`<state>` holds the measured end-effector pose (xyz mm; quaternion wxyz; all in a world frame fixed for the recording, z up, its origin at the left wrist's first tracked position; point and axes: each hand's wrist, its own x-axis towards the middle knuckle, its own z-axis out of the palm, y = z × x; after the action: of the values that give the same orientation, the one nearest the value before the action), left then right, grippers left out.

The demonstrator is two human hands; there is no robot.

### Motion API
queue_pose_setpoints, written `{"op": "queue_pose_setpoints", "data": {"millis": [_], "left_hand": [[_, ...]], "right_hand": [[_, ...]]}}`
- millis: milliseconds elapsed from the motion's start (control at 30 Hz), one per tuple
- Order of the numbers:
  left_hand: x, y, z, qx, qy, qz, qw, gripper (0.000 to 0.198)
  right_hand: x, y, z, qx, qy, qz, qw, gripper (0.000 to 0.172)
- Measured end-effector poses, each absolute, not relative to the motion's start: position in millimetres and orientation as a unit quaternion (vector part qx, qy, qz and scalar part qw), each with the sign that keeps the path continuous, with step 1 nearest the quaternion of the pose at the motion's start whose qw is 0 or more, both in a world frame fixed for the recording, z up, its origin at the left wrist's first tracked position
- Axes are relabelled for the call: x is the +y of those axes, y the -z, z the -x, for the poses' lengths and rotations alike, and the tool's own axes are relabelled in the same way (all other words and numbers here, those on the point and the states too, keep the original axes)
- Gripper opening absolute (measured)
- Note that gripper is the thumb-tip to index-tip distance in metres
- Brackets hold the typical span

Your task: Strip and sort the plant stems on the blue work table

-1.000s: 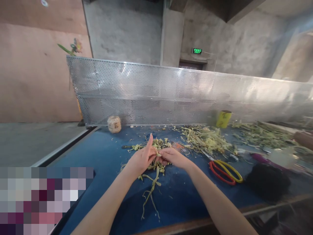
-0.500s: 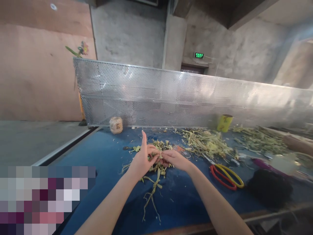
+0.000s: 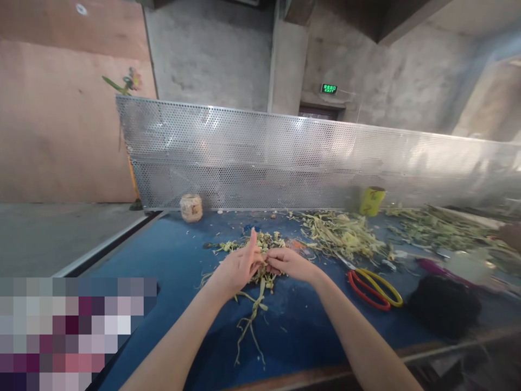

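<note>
In the head view, both hands meet over a heap of pale green, dried-looking plant sprigs (image 3: 266, 279) on the blue tabletop (image 3: 163, 293). My left hand (image 3: 238, 269) has one finger pointing up while its other fingers close on a small plant sprig. Against those fingertips, my right hand (image 3: 291, 262) pinches the same sprig, most of which the fingers hide. A forked stem (image 3: 255, 315) trails from the heap toward the near edge. Red and yellow handled scissors (image 3: 370, 290) lie to the right, their blades partly under plant stems.
A perforated metal panel (image 3: 244, 157) stands along the table's back. Near it are a whitish roll (image 3: 191, 208) and a yellow-green cylinder (image 3: 372, 201). Larger plant piles (image 3: 342, 233) lie to the right, with a black bundle (image 3: 443, 305) closer in. The lower left is pixelated.
My left hand has tilted, its raised finger shifting right and lower. The fingertips of both hands remain together at the sprig. The whole view has shifted slightly.
</note>
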<state>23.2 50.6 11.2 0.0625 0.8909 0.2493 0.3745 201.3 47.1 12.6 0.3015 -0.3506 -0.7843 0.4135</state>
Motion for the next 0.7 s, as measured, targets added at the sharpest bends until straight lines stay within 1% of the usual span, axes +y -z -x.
{"op": "queue_pose_setpoints", "data": {"millis": [100, 167, 267, 333, 400, 467, 600, 700], "left_hand": [[47.6, -16.7, -25.5, 0.294, -0.421, -0.837, 0.191, 0.088], [47.2, -19.2, -27.2, 0.307, -0.449, -0.791, 0.281, 0.096], [49.4, -19.5, -29.3, 0.325, -0.466, -0.73, 0.379, 0.102], [51.4, -18.2, -30.2, 0.334, -0.476, -0.704, 0.408, 0.104], [52.7, -16.8, -30.4, 0.335, -0.478, -0.7, 0.412, 0.105], [52.8, -15.5, -30.3, 0.337, -0.46, -0.72, 0.396, 0.1], [51.4, -13.3, -29.9, 0.358, -0.421, -0.772, 0.315, 0.083], [50.1, -12.5, -30.8, 0.365, -0.403, -0.792, 0.279, 0.081]], "right_hand": [[47.2, -15.5, -203.7, -0.849, -0.261, 0.36, 0.286, 0.022], [46.6, -17.8, -204.2, -0.876, -0.18, 0.357, 0.269, 0.023], [43.6, -20.6, -202.8, -0.894, -0.114, 0.36, 0.243, 0.023], [41.6, -21.4, -201.6, -0.899, -0.089, 0.357, 0.237, 0.022], [40.9, -21.0, -201.1, -0.904, -0.068, 0.354, 0.23, 0.021], [41.9, -19.8, -201.3, -0.907, -0.037, 0.365, 0.208, 0.02], [45.9, -17.3, -202.6, -0.9, 0.063, 0.414, 0.119, 0.021], [47.7, -16.4, -203.8, -0.892, 0.138, 0.423, 0.082, 0.021]]}}
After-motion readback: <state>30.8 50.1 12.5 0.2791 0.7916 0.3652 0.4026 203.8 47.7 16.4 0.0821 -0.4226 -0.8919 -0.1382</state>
